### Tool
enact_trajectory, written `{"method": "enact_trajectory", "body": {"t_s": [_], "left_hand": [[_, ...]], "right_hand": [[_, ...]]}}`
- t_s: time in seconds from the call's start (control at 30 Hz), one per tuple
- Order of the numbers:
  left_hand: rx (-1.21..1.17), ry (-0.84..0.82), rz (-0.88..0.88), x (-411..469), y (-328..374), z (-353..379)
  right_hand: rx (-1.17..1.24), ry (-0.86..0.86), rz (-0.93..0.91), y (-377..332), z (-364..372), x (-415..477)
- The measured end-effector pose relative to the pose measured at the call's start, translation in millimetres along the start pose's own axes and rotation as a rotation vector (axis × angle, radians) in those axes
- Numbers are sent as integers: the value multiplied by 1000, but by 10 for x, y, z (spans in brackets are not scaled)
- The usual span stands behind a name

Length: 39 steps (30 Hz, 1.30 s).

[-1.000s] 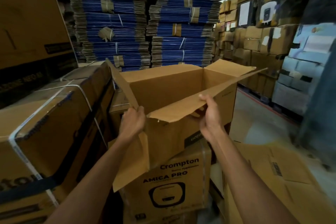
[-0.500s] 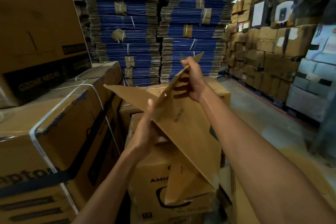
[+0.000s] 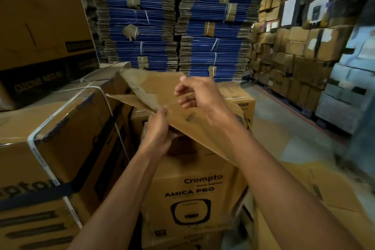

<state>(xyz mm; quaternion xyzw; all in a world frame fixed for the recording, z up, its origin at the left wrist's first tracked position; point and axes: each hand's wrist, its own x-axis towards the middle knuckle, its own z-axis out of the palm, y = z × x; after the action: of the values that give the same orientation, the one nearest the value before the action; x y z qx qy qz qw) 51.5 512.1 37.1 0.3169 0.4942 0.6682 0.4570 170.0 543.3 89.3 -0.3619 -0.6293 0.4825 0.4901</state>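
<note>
Brown carton (image 3: pixel 203 195), flaps (image 3: pixel 154 87) half folded

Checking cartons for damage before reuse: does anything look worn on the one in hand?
Yes. The flap above the left hand looks scuffed and greyish with a ragged edge, unlike the cleaner panel by the right hand. That spot is blurred, so a tear cannot be confirmed.
</note>
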Motion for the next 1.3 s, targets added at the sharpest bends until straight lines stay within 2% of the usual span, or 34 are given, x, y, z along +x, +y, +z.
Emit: {"method": "enact_trajectory", "body": {"t_s": [0.1,0.17,0.23,0.37,0.47,0.53,0.7,1.0,1.3], "left_hand": [[-11,-8,18,40,96,103],[-9,2,23,56,142,177],[-30,-2,36,39,184,280],[-186,-44,40,-4,268,481],[-250,-69,48,-31,249,539],[-280,-72,28,-53,170,542],[-348,-104,-51,-97,-95,518],[-422,-135,-120,-135,-361,393],[-447,-245,-202,-404,-641,768]], "right_hand": [[37,-66,22,-88,-36,-450],[95,-160,161,-49,-62,-692],[228,-167,297,76,-127,-831],[496,51,373,370,-374,-925],[833,303,287,527,-607,-893],[961,460,241,570,-741,-852],[982,662,207,628,-857,-826],[842,738,126,628,-820,-970],[695,876,20,530,-1222,-1429]]}}
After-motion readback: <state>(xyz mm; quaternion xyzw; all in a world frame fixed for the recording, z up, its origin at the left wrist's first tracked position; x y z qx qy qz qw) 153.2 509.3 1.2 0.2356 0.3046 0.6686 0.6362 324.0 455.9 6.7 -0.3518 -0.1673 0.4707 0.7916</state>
